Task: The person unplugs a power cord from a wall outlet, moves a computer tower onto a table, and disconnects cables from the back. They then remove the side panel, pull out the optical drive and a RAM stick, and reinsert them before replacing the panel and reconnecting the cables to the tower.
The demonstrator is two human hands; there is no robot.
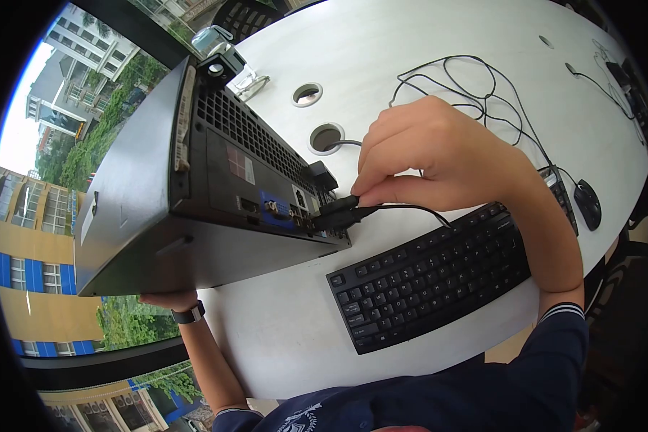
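A black computer tower (266, 194) stands tilted on the white table, its rear ports facing right. My right hand (425, 155) pinches a black cable plug (347, 204) at the lower rear ports; another black plug sits right beside it. Under the tower's near left edge is my left hand (169, 299), mostly hidden by the case, with a dark band on the wrist; its fingers cannot be seen. A blue video port (275, 209) shows on the rear panel, left of the plugs.
A black keyboard (428, 277) lies in front of the tower. Further right are a black mouse (587, 204) and a loosely coiled cable (486, 93). Two round holes pierce the white table (381, 43). A clear bottle (212, 39) stands behind the tower, beside the window.
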